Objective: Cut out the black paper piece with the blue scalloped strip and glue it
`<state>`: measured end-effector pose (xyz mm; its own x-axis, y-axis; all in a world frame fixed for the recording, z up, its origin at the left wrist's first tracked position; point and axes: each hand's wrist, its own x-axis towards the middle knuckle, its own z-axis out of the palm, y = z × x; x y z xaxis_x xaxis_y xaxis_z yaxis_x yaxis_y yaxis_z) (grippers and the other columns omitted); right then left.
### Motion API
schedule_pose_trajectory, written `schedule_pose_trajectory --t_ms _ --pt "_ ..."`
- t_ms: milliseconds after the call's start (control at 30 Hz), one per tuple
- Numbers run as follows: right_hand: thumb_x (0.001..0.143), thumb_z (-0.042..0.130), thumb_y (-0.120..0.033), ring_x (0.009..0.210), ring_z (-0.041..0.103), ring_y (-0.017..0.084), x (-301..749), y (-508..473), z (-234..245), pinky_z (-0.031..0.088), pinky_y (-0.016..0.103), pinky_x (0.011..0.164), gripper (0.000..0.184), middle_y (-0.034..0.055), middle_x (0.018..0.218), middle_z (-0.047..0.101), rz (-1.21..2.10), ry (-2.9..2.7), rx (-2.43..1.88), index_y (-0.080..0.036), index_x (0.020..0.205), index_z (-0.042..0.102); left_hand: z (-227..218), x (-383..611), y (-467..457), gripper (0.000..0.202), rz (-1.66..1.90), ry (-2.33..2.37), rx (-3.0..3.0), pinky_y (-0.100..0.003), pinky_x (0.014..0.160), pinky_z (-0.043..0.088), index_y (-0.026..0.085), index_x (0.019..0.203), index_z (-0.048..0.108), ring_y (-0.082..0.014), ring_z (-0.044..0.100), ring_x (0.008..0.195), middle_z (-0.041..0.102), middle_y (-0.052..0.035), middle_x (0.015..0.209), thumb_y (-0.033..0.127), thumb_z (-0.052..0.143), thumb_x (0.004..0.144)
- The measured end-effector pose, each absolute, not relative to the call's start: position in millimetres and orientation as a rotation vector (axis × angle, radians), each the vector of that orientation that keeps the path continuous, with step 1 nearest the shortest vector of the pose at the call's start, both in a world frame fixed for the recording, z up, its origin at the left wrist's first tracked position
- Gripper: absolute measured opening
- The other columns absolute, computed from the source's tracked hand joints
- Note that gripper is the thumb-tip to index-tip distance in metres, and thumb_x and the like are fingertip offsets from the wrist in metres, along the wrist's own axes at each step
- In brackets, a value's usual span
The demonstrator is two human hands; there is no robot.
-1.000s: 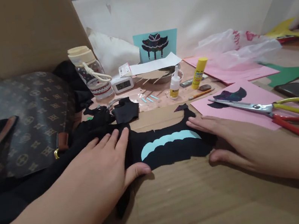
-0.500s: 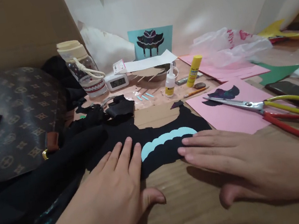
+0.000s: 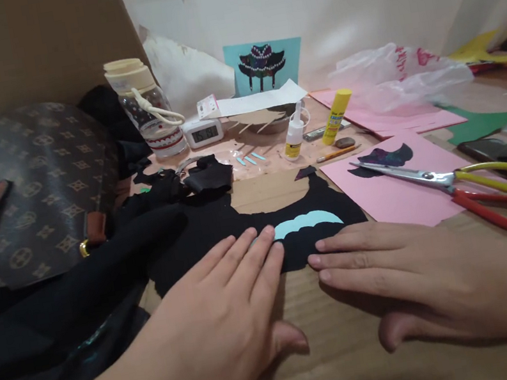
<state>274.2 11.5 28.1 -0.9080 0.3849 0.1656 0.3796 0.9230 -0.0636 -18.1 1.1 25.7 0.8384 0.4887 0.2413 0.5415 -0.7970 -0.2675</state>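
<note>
- Pressing flat, fingers spread and gripping nothing, left hand [image 3: 225,311] and right hand [image 3: 408,274] hide the black paper cutout's [image 3: 295,209] lower edge at frame centre
- Scissors [image 3: 466,183] run off right
- Corrugated cardboard surface [image 3: 340,357], cardboard wall upper left

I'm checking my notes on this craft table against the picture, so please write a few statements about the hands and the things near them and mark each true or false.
1. Both hands lie flat, palms down, on the black paper cutout. True: left hand and right hand press its near edge.
2. The right hand holds the scissors. False: the scissors lie untouched on the pink paper.
3. A light blue scalloped strip sits on the black cutout. True; the left hand's fingertips touch its left end.
4. The glue stick lies on its side. False: the yellow glue stick stands upright behind the cutout.
5. A small digital clock stands beside the water bottle. True.
</note>
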Motion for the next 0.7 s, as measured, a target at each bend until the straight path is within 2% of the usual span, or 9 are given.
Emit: schedule_pose_trajectory --t_ms 133,233,300,367,533,633,700 --pt "0.100 0.058 -0.045 0.129 0.064 0.028 274.7 11.2 28.7 0.058 0.039 0.104 0.050 0.0117 0.136 0.070 0.033 -2.900 -0.581 -0.010 0.135 0.063 32.7 -17.3 7.4 0.054 -0.204 -0.836 -2.594 -0.048 0.089 0.060 0.002 0.123 0.071 -0.0342 0.071 0.109 0.072 -0.0215 0.126 0.035 0.030 0.108" --pt "0.101 0.056 -0.043 0.127 0.065 0.028 276.0 10.5 29.3 0.059 0.039 0.103 0.046 0.0105 0.135 0.071 -0.004 -2.885 -0.564 -0.010 0.133 0.066 36.9 -21.7 11.6 0.046 -0.087 -0.814 -2.503 -0.050 0.079 0.062 0.003 0.110 0.077 -0.0365 0.073 0.096 0.077 -0.0221 0.112 0.039 0.050 0.102" --pt "0.102 0.055 -0.042 0.125 0.067 0.027 277.3 10.0 29.0 0.060 0.038 0.101 0.045 0.0094 0.134 0.071 -0.027 -2.878 -0.557 -0.011 0.132 0.066 37.9 -22.2 11.6 0.042 0.008 -0.812 -2.499 -0.048 0.078 0.063 0.007 0.110 0.078 -0.0369 0.072 0.097 0.077 -0.0207 0.113 0.043 0.068 0.093" --pt "0.102 0.055 -0.042 0.124 0.067 0.027 279.2 9.8 27.7 0.061 0.037 0.100 0.044 0.0082 0.134 0.072 -0.035 -2.869 -0.554 -0.012 0.133 0.066 37.2 -21.2 10.1 0.047 0.066 -0.839 -2.522 -0.047 0.077 0.063 0.009 0.115 0.078 -0.0372 0.071 0.099 0.075 -0.0200 0.118 0.046 0.077 0.085" --pt "0.100 0.060 -0.039 0.130 0.063 0.026 284.9 10.5 21.8 0.059 0.038 0.103 0.046 0.0074 0.138 0.069 0.002 -2.859 -0.569 -0.016 0.139 0.062 34.0 -19.6 5.9 0.058 0.093 -0.928 -2.596 -0.050 0.075 0.064 0.008 0.131 0.068 -0.0399 0.070 0.105 0.070 -0.0230 0.128 0.044 0.076 0.087" --pt "0.099 0.062 -0.039 0.131 0.062 0.027 286.6 10.6 19.6 0.059 0.038 0.104 0.049 0.0075 0.140 0.068 0.021 -2.863 -0.584 -0.016 0.142 0.060 33.9 -20.2 3.1 0.056 0.086 -0.987 -2.629 -0.053 0.072 0.063 0.008 0.133 0.067 -0.0414 0.070 0.103 0.070 -0.0230 0.127 0.041 0.074 0.089" --pt "0.098 0.063 -0.038 0.130 0.063 0.027 286.5 9.9 19.5 0.059 0.038 0.104 0.048 0.0082 0.137 0.069 0.050 -2.841 -0.597 -0.017 0.140 0.061 34.4 -19.9 1.5 0.050 0.060 -0.965 -2.670 -0.056 0.079 0.062 0.010 0.131 0.069 -0.0432 0.067 0.111 0.069 -0.0216 0.131 0.038 0.073 0.089"
